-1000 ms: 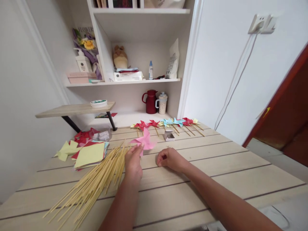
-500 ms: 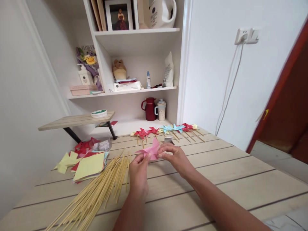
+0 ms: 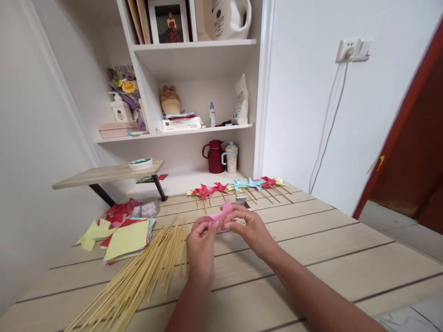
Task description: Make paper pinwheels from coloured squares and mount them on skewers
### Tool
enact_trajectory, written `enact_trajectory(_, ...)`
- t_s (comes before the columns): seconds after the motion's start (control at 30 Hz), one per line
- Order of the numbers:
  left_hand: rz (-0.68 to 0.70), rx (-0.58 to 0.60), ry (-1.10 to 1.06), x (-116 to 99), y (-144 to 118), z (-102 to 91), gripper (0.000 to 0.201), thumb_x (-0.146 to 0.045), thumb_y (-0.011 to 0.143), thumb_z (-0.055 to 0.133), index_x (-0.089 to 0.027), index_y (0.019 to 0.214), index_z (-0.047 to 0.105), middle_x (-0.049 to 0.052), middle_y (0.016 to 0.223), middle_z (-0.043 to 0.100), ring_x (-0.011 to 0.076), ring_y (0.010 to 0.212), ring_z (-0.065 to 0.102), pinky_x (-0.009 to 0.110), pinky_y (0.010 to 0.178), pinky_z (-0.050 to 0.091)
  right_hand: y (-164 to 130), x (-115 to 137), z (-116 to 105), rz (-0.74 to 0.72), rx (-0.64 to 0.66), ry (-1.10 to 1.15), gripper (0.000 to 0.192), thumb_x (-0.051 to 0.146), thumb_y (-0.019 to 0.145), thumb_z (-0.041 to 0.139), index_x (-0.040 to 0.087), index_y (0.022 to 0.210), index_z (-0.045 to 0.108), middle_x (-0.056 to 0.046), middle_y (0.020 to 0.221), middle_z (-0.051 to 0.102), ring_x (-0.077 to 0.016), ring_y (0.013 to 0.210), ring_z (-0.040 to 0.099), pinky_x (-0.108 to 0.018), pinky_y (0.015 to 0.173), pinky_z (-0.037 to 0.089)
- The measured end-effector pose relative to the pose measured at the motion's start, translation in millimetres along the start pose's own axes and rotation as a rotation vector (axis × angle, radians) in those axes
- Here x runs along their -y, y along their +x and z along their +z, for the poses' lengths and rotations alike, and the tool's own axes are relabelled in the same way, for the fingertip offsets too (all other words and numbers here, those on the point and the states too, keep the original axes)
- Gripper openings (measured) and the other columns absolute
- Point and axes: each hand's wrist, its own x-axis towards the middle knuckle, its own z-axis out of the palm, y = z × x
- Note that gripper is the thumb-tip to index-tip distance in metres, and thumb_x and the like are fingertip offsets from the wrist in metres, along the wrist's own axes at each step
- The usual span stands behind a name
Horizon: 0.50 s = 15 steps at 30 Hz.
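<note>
A pink paper pinwheel [image 3: 221, 216] is pinched between both hands just above the wooden table [image 3: 311, 258]. My left hand [image 3: 200, 244] grips its left side and my right hand [image 3: 251, 228] grips its right side, fingers closed on the folded paper. A spread of bamboo sticks [image 3: 145, 272] lies directly left of my left hand. A small clear box [image 3: 242, 200] sits just beyond my fingers.
A row of finished red, blue and yellow pinwheels on sticks [image 3: 242, 186] lies at the table's far edge. Stacked coloured paper squares [image 3: 126, 235] rest at the left. Shelves hold a red jug [image 3: 214, 157] and a cup [image 3: 231, 157]. A low stand [image 3: 107, 173] is at the left.
My right hand rose from the table and joined my left hand on the pink pinwheel, which is now folded tighter between both hands. The view tilted upward.
</note>
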Motion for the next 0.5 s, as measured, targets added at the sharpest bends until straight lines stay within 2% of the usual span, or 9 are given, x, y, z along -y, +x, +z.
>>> enact_trajectory(0.2, 0.091, 0.011, 0.086, -0.3, -2.7, 1.3, 0.015, -0.032, 0.072, 0.076, -0.019, 0.066, 0.074, 0.003, 0.086, 0.061, 0.0184, 0.083, 0.056, 0.025, 0.073, 0.042, -0.5, -0.3, -0.9, 0.017, 0.010, 0.013, 0.007, 0.024, 0.075, 0.070, 0.022, 0.068, 0.071, -0.002, 0.082, 0.068, -0.0204, 0.086, 0.060, -0.032, 0.084, 0.046)
enact_trajectory(0.3, 0.107, 0.004, 0.115, -1.4, -4.2, 1.3, 0.014, -0.032, 0.072, 0.075, -0.019, 0.065, 0.074, 0.002, 0.084, 0.059, 0.0175, 0.082, 0.056, 0.024, 0.074, 0.041, -1.1, 2.0, -1.1, 0.064, 0.048, 0.041, 0.009, 0.022, 0.076, 0.068, 0.020, 0.067, 0.068, 0.000, 0.068, 0.065, -0.0175, 0.071, 0.058, -0.029, 0.073, 0.046)
enact_trajectory(0.5, 0.137, 0.001, 0.181, -2.4, -5.4, 0.9, 0.016, -0.032, 0.075, 0.073, -0.019, 0.065, 0.072, 0.001, 0.085, 0.060, 0.0156, 0.083, 0.057, 0.022, 0.076, 0.041, -1.6, 6.0, -1.5, 0.070, 0.069, 0.089, 0.010, 0.021, 0.076, 0.068, 0.019, 0.066, 0.067, 0.002, 0.065, 0.065, -0.0151, 0.068, 0.056, -0.027, 0.071, 0.044)
